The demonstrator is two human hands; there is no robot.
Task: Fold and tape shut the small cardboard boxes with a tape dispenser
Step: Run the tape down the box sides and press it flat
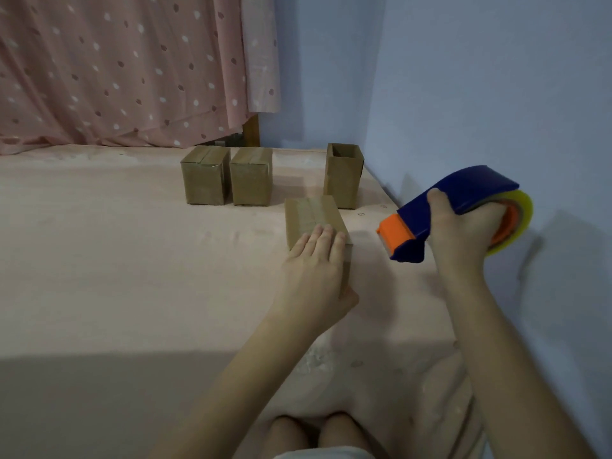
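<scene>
The left hand (314, 270) is laid flat, fingers straight and together, on the near end of a small brown cardboard box (313, 217) lying on its side on the pink-covered surface (132, 260), with the thumb tucked down the near face, so the box is being pressed rather than gripped. The right hand (463, 226) is wrapped tight round a blue tape dispenser with an orange cutter end (440, 213) and a yellowish roll of clear tape at its back, held up in the air just right of the box and not touching it. A shiny strip of tape can be made out along the box's top seam, so the taping step looks basically done on this one, and smoothing down is probably what's in hand. Next, that box likely gets set aside and the open-topped brown box (343, 175) at the far right, near the blue wall (463, 94), gets folded shut. Two closed, taped brown boxes (227, 175) are lined up far left of it, in front of a pink dotted curtain (116, 71).
</scene>
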